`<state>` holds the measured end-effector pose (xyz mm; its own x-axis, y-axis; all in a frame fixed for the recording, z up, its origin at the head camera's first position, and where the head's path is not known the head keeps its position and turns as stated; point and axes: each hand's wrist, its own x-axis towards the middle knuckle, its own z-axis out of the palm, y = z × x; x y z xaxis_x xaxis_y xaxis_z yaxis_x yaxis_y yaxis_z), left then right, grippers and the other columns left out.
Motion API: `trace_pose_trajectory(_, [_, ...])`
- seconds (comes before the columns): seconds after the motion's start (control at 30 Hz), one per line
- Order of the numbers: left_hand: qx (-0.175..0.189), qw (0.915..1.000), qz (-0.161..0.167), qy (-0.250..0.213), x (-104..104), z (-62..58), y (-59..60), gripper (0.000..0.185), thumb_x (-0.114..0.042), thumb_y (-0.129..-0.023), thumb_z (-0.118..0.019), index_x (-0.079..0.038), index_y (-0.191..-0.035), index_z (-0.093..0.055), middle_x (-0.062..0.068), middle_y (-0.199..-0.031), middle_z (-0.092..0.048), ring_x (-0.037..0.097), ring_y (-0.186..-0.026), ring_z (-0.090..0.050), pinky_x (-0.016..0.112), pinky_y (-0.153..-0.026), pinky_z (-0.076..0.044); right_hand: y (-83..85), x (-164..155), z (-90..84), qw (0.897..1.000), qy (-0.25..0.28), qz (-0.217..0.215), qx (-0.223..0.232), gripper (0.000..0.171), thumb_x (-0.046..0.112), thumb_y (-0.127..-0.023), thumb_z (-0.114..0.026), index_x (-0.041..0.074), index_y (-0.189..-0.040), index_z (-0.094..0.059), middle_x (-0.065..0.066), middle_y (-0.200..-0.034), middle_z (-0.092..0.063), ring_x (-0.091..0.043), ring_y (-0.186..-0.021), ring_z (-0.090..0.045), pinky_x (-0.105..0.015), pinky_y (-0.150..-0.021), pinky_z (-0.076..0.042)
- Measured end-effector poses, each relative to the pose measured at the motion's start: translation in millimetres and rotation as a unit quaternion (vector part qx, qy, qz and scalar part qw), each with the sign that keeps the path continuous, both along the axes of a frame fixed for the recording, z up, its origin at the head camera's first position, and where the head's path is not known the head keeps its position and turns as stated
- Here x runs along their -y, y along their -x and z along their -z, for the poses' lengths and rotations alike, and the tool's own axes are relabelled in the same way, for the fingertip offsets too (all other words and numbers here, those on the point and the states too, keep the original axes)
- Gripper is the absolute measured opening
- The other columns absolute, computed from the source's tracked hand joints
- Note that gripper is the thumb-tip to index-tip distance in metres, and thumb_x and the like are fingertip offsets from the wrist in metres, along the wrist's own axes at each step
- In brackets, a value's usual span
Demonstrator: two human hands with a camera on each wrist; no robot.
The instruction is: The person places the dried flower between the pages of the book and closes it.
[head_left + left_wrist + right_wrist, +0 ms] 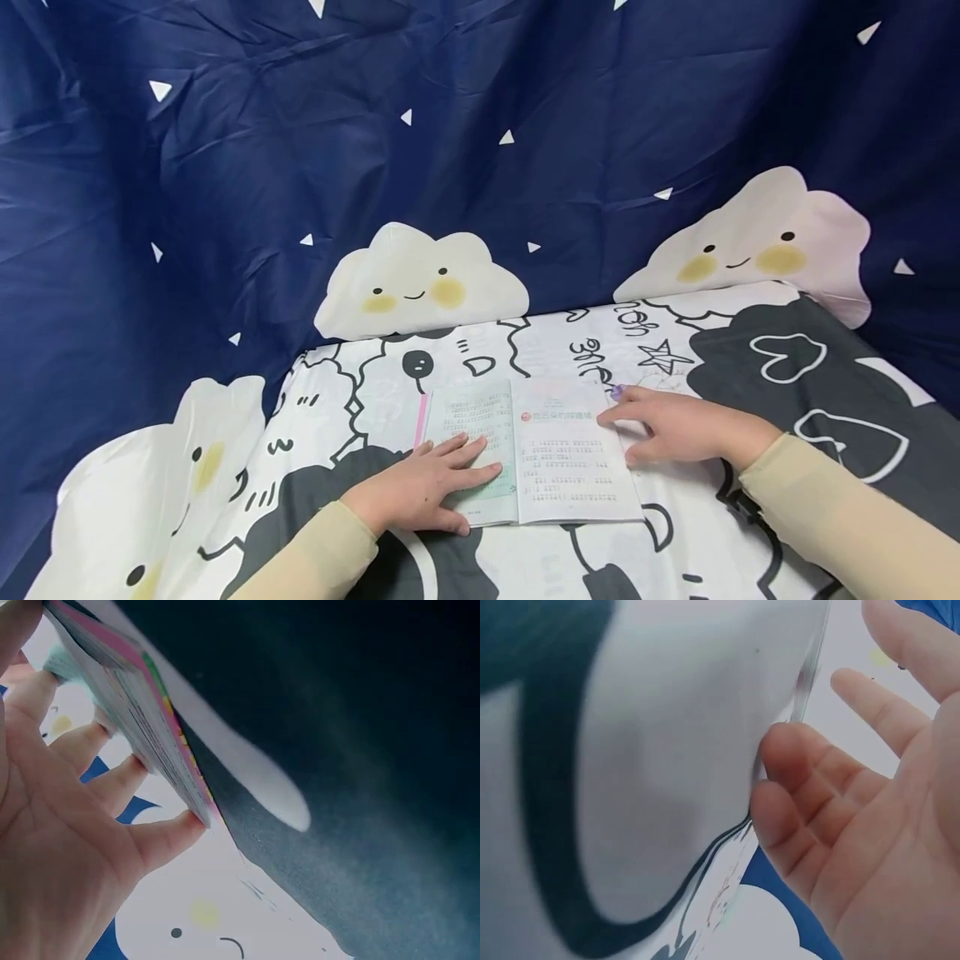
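Observation:
An open book (570, 467) with printed text lies on the patterned cloth, its left page tinted pale green and its right page white. My left hand (423, 487) rests on the lower left page with fingers spread. In the left wrist view the fingertips (191, 825) touch the book along its thick, pink-edged side (142, 697). My right hand (667, 425) is at the book's right edge, its index finger reaching the page margin. In the right wrist view two fingers (780, 817) bend loosely against the surface, with nothing between them and the palm. A small purple spot (617, 392) shows by that hand.
The black and white cloth (547, 567) covers the surface under the book. White cloud-shaped cushions (420, 287) stand along the back, with another cloud (780, 233) at the right and one (157, 467) at the left. A dark blue curtain (465, 67) with white triangles hangs behind.

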<state>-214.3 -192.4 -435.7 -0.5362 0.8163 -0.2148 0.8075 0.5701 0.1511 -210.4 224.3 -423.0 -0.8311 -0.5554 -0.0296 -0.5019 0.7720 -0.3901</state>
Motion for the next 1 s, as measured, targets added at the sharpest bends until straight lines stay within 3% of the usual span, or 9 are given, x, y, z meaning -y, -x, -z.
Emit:
trace_pose_trajectory(0.07, [0.001, 1.0, -0.003, -0.004, 1, -0.1, 0.1, 0.084, -0.06, -0.088, -0.068, -0.045, -0.159, -0.027, -0.002, -0.168, -0.018, 0.029, -0.154, -0.016, 0.068, -0.109, -0.029, 0.6, -2, -0.7, 1.0, 0.006, -0.01, -0.006, 0.054, 0.04, -0.084, -0.079, 0.026, -0.135, -0.067, -0.024, -0.147, -0.047, -0.041, -0.128, -0.053, -0.057, -0.099, -0.045])
trace_pose_trajectory(0.17, [0.006, 0.9999, -0.006, -0.01, 0, -0.6, 0.5, 0.084, -0.058, -0.087, -0.07, -0.044, -0.159, -0.028, -0.003, -0.168, -0.019, 0.029, -0.154, -0.016, 0.068, -0.109, -0.028, 1.9, -6, -0.2, 1.0, 0.015, -0.025, -0.007, 0.051, 0.035, -0.086, -0.079, 0.024, -0.134, -0.067, -0.012, -0.134, -0.057, -0.023, -0.104, -0.063, -0.042, -0.086, -0.05])
trace_pose_trajectory(0.23, [0.008, 0.9999, -0.007, -0.012, 0, -0.7, 0.6, 0.084, -0.057, -0.087, -0.071, -0.044, -0.158, -0.029, -0.003, -0.168, -0.019, 0.029, -0.153, -0.016, 0.068, -0.109, -0.028, 3.2, -9, -0.9, 0.999, 0.026, -0.037, -0.01, 0.049, 0.032, -0.086, -0.079, 0.021, -0.133, -0.068, -0.003, -0.122, -0.059, -0.01, -0.084, -0.058, -0.032, -0.075, -0.048])
trace_pose_trajectory(0.3, [0.008, 0.9998, -0.009, -0.013, 0, -0.7, 0.5, 0.084, -0.057, -0.087, -0.072, -0.044, -0.158, -0.029, -0.003, -0.168, -0.02, 0.028, -0.153, -0.016, 0.068, -0.11, -0.028, 4.7, -11, -2.0, 0.998, 0.039, -0.044, -0.007, 0.048, 0.03, -0.087, -0.079, 0.019, -0.132, -0.068, 0.003, -0.113, -0.058, -0.004, -0.073, -0.05, -0.027, -0.067, -0.043])
trace_pose_trajectory(0.53, [-0.011, 0.9998, -0.004, -0.018, 0, 1.4, -0.3, 0.085, -0.06, -0.086, -0.071, -0.043, -0.158, -0.03, -0.002, -0.167, -0.023, 0.028, -0.153, -0.019, 0.068, -0.108, -0.03, 7.3, -18, -3.0, 0.998, 0.051, -0.038, -0.001, 0.048, 0.029, -0.087, -0.08, 0.017, -0.132, -0.069, 0.004, -0.105, -0.057, -0.003, -0.071, -0.049, -0.025, -0.064, -0.042])
trace_pose_trajectory(0.77, [-0.011, 0.9998, -0.01, -0.014, -1, 1.6, -0.6, 0.085, -0.06, -0.086, -0.071, -0.044, -0.158, -0.029, -0.003, -0.166, -0.024, 0.027, -0.153, -0.019, 0.068, -0.109, -0.029, 10.1, -25, -5.4, 0.997, 0.062, -0.041, -0.021, 0.044, 0.03, -0.088, -0.079, 0.016, -0.129, -0.07, 0.002, -0.112, -0.059, -0.001, -0.073, -0.049, -0.025, -0.065, -0.044])
trace_pose_trajectory(1.0, [-0.006, 0.9998, -0.014, -0.012, 1, 0.7, -1.2, 0.085, -0.06, -0.086, -0.071, -0.044, -0.158, -0.029, -0.003, -0.167, -0.023, 0.027, -0.153, -0.018, 0.067, -0.109, -0.029, 15.5, -28, -4.7, 0.998, 0.053, -0.006, -0.026, 0.04, 0.025, -0.09, -0.077, 0.018, -0.129, -0.071, 0.001, -0.112, -0.058, -0.003, -0.073, -0.05, -0.025, -0.066, -0.044])
